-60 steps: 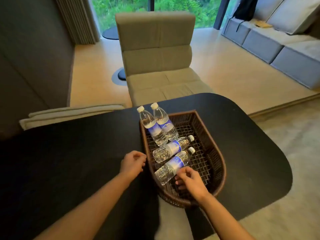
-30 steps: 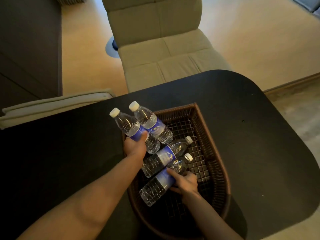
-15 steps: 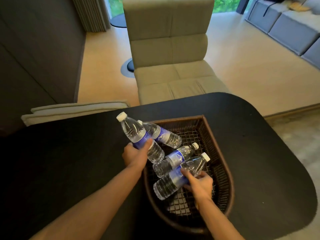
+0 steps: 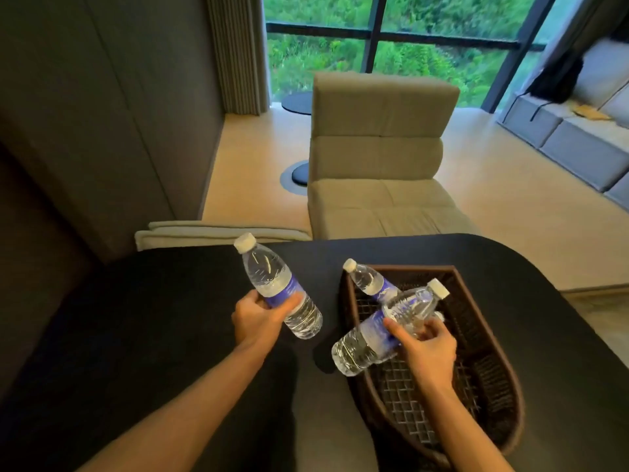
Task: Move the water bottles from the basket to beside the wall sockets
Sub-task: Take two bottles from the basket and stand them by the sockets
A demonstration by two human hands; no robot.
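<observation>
Nearest to us, our two bare forearms reach out over the black, round-cornered worktop [image 4: 177, 335]. Our right hand [image 4: 427, 347] is wrapped around a clear plastic water bottle with a blue label and white cap [image 4: 384, 330], gripping it near the shoulder; the bottle is tilted, its cap up and away to the right of the hand, its base down to the left, hanging over the near left rim of the dark brown woven wicker basket [image 4: 490, 335]. That basket lies under and beyond our right hand, on the right part of the worktop.

Our left hand [image 4: 260, 318] is closed around the blue label of a second clear plastic water bottle [image 4: 277, 284], held above the worktop, left of the basket and clear of it. Its white cap leans away to the upper left of the hand, its ribbed base points toward our right hand.

Just beyond our right hand, a third clear bottle [image 4: 369, 281] rests in the basket's far left corner, its cap poking over the rim. A white cap shows just beside our right fingers; we cannot tell more of it.

Farther off stands a beige padded chair [image 4: 377, 158], then a large dark-framed window [image 4: 374, 39] with greenery outside, and a grey cushioned sofa [image 4: 578, 148] far to the right.
</observation>
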